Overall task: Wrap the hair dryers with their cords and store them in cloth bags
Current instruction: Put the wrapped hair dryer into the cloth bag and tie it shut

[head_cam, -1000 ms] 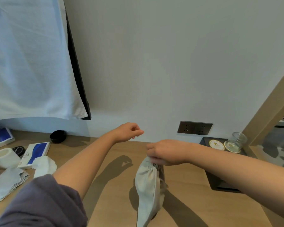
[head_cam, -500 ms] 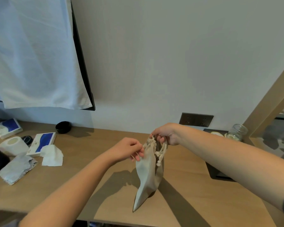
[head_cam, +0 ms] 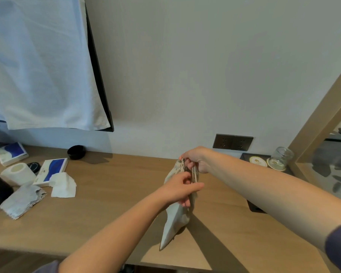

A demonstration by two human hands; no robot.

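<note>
The cloth bag [head_cam: 174, 217] is held upright over the wooden desk [head_cam: 110, 194], below and to the left of the wall socket [head_cam: 232, 142]. Its gathered mouth and drawstrings [head_cam: 194, 174] are pinched by the right hand [head_cam: 195, 159]. Its upper part is grasped by the left hand [head_cam: 178, 191].

You have two hands in view, your left hand [head_cam: 178, 191] and your right hand [head_cam: 195, 160], and one cloth bag [head_cam: 174, 213]. On the one desk [head_cam: 116, 194] you can count two blue-and-white packs [head_cam: 13, 152] [head_cam: 51, 170], one paper roll [head_cam: 18, 173], one white tissue [head_cam: 62, 185], one grey folded cloth [head_cam: 22, 201] and one black bowl [head_cam: 76, 152]. There is one dark tray [head_cam: 245, 156], one glass jar [head_cam: 282, 157] and two round gold-rimmed discs [head_cam: 257, 161] [head_cam: 275, 165]. You also see one socket plate [head_cam: 232, 142] and one white towel [head_cam: 37, 66].
</note>
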